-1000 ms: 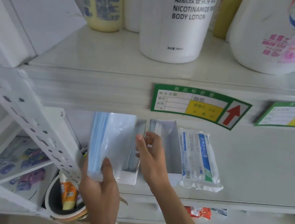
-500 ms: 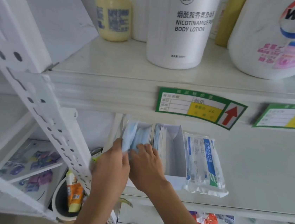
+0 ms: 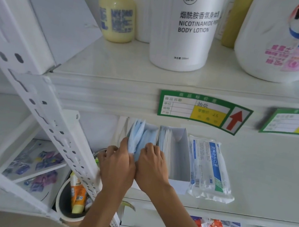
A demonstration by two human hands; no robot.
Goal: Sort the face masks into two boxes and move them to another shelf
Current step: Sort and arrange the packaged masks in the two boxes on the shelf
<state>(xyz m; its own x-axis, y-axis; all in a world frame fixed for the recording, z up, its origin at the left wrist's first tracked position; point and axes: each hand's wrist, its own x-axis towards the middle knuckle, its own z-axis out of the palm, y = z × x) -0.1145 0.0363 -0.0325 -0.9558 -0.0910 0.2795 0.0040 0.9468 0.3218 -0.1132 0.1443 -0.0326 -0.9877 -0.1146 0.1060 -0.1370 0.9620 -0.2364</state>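
Two white open boxes stand side by side on the lower shelf. The left box (image 3: 123,127) holds blue face masks (image 3: 140,136) standing on edge. My left hand (image 3: 115,167) grips the near edge of these masks, pressing them into the box. My right hand (image 3: 152,168) rests on the same stack from the right, fingers curled over it. The right box (image 3: 181,154) holds a thin stack of masks (image 3: 164,141) against its left wall. A sealed packet of masks (image 3: 209,167) lies flat to the right of the boxes.
The upper shelf (image 3: 113,66) carries a yellow bottle (image 3: 118,14), a white body lotion bottle (image 3: 184,29) and a large Walch jug (image 3: 287,39). Green price labels (image 3: 203,110) hang on its edge. A white perforated upright (image 3: 43,105) slants at left. A cup with tubes (image 3: 75,200) sits below.
A second ago my left hand held the blue masks up in front of the left box. They have since gone down into the box, with both hands closing on them.
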